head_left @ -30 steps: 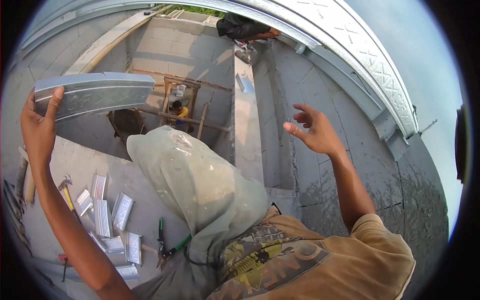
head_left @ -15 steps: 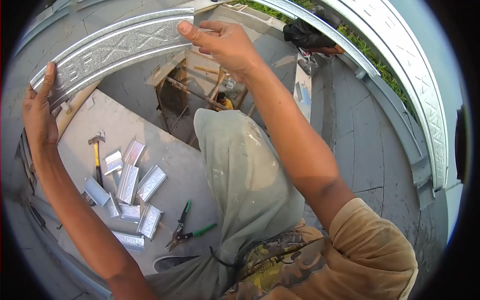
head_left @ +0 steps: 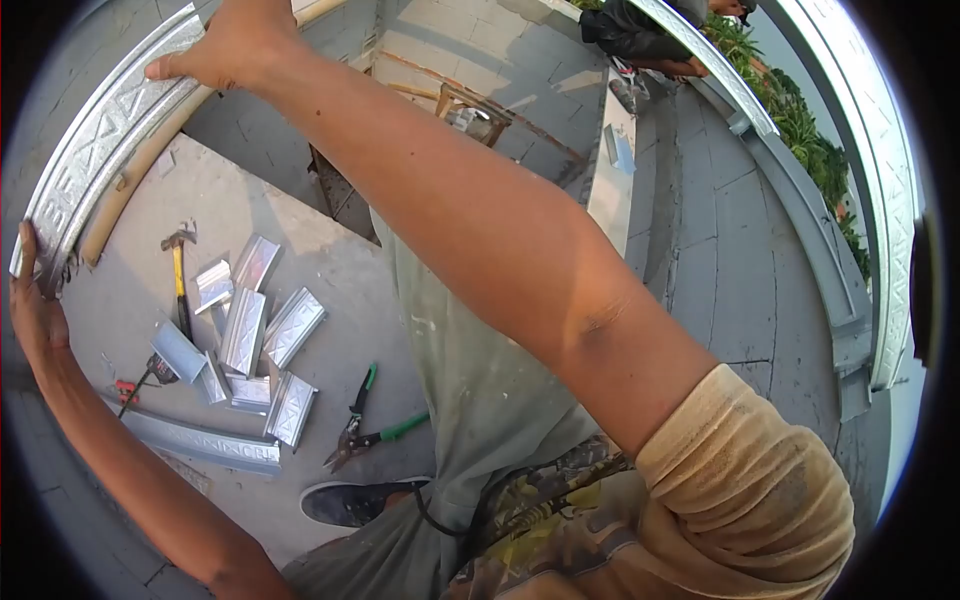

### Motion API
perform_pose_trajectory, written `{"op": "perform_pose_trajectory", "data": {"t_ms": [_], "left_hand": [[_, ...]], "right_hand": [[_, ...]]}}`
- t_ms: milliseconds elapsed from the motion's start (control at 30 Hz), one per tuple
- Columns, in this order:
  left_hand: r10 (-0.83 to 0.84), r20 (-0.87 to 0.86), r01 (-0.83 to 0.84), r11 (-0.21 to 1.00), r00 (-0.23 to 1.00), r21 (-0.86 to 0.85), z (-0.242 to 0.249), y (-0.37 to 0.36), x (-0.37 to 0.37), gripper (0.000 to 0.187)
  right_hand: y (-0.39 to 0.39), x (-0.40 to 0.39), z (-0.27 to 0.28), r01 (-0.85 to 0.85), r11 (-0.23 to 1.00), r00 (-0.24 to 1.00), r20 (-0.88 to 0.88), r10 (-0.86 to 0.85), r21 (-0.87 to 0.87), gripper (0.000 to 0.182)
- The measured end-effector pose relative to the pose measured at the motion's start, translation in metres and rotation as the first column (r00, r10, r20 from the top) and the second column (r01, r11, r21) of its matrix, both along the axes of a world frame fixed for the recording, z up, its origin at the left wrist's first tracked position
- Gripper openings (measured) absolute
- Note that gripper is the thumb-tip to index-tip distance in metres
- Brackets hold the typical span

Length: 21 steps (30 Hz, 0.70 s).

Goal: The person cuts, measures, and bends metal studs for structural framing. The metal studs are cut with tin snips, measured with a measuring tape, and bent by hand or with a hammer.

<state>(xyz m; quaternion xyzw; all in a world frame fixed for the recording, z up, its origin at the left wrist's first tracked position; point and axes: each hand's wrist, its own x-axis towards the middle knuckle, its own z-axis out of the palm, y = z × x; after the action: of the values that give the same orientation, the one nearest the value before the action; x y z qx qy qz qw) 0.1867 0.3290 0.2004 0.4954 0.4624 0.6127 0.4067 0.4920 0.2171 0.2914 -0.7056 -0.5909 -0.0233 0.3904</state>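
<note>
A curved, silvery metal channel strip with embossed letters and X marks slants across the upper left. My left hand grips its lower end, fingers wrapped at the edge. At the upper end is my right hand, its thumb on the near face; its other fingers are partly cut off by the frame's top. Just beneath the strip runs a tan, pole-like edge. Below lie a hammer with a yellow and black handle, several short cut channel pieces, and green-handled tin snips.
A longer channel strip lies at lower left, near a red-handled tool. Beyond the slab's edge is a deep opening. Long curved metal strips arch along the right. Another person crouches at the top.
Both hands have moved the strip left and tilted it more steeply. My left hand has gone lower, my right hand up and left. My view has shifted, showing more of my shoe.
</note>
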Motion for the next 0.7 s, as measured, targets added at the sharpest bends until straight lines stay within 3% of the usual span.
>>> {"op": "perform_pose_trajectory", "data": {"t_ms": [33, 100, 133, 200, 233, 300, 367, 433, 500, 567, 700], "left_hand": [[-0.006, 0.004, 0.006, 1.0, 1.0, -0.007, -0.003, 0.0, -0.002, 0.061], [-0.008, 0.02, 0.008, 1.0, 1.0, -0.016, -0.008, 0.0, -0.008, 0.059], [-0.005, 0.032, 0.005, 1.0, 0.999, -0.018, -0.01, -0.001, -0.011, 0.058], [-0.005, 0.047, 0.006, 1.0, 0.999, -0.026, -0.014, -0.001, -0.016, 0.056], [0.002, 0.053, -0.001, 1.0, 0.999, -0.026, -0.014, -0.002, -0.021, 0.055], [0.05, 0.037, -0.05, 0.999, 0.998, -0.008, 0.0, -0.01, -0.051, 0.053], [0.077, 0.023, -0.078, 0.996, 0.997, 0.037, 0.011, -0.032, -0.023, 0.051], [0.113, 0.032, -0.114, 0.992, 0.993, 0.05, 0.015, -0.041, -0.013, 0.049], [0.083, 0.071, -0.088, 0.994, 0.994, 0.061, 0.019, -0.05, -0.005, 0.052], [0.063, 0.111, -0.073, 0.993, 0.992, 0.088, 0.019, -0.054, -0.002, 0.051], [-0.027, 0.05, 0.025, 0.999, 0.998, 0.047, 0.021, -0.062, -0.009, 0.049]], "right_hand": [[0.002, 0.001, -0.005, -0.001, 1.0, 1.0, -0.002, 0.001, -0.003, 0.087], [0.015, 0.006, -0.013, -0.143, 0.989, 0.949, 0.281, 0.143, -0.02, 0.085], [0.032, 0.013, -0.007, -0.154, 0.988, 0.946, 0.288, 0.153, -0.019, 0.085], [0.056, 0.03, 0.012, -0.383, 0.782, 0.829, 0.191, 0.526, -0.492, 0.086], [0.054, 0.025, 0.007, -0.394, 0.778, 0.821, 0.193, 0.537, -0.489, 0.086], [0.043, 0.002, -0.014, -0.202, 0.969, 0.968, 0.118, 0.219, -0.143, 0.087], [0.084, 0.02, -0.014, -0.467, 0.831, 0.884, -0.115, 0.454, -0.302, 0.084], [0.053, -0.006, -0.011, -0.272, 0.953, 0.952, -0.18, 0.247, -0.132, 0.076], [0.052, -0.001, -0.007, -0.422, 0.903, 0.831, -0.431, 0.351, -0.078, 0.07], [0.068, -0.002, -0.023, -0.454, 0.888, 0.764, -0.481, 0.431, 0.075, 0.067], [0.076, 0.0, -0.029, -0.512, 0.856, 0.731, -0.487, 0.478, 0.073, 0.07]]}}
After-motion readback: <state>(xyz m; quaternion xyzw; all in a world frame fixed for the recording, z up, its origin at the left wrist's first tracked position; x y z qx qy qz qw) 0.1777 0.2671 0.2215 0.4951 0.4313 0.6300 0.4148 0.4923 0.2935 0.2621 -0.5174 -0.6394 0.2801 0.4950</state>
